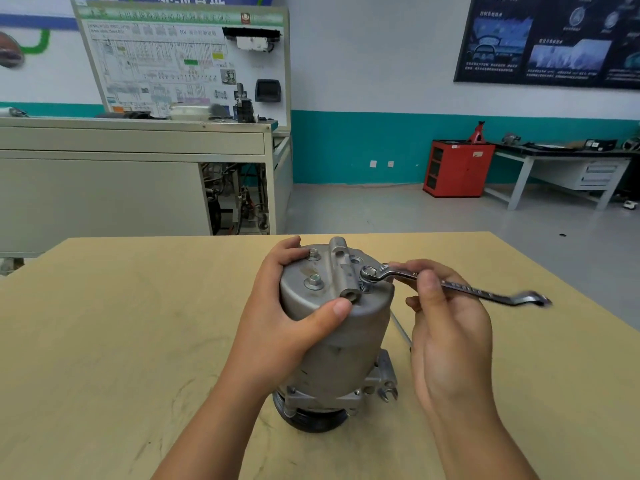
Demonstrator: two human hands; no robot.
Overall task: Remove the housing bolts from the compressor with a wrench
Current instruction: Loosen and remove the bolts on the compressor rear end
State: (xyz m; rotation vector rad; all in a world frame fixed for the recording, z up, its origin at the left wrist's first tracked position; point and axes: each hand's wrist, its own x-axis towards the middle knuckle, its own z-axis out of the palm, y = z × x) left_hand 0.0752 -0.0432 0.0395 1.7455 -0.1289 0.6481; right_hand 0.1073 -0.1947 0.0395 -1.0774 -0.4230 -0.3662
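Pinched in the right hand [450, 323], the wrench [464, 289] is set over a bolt [366, 287]; the compressor [339, 344] is gripped by the left hand [284, 306].

Tan worktop [138, 323] in foreground; wiring-diagram training board [180, 60] behind a grey cabinet [104, 188]; red cabinet [457, 168] beside a grey bench [561, 161]; dark wall poster [550, 36].

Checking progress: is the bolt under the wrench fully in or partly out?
Partly out: the bolt shows bare threads above the compressor housing.

left hand [287, 306] grips compressor [332, 327] | right hand [446, 320] holds wrench [450, 285] on bolt [366, 285]
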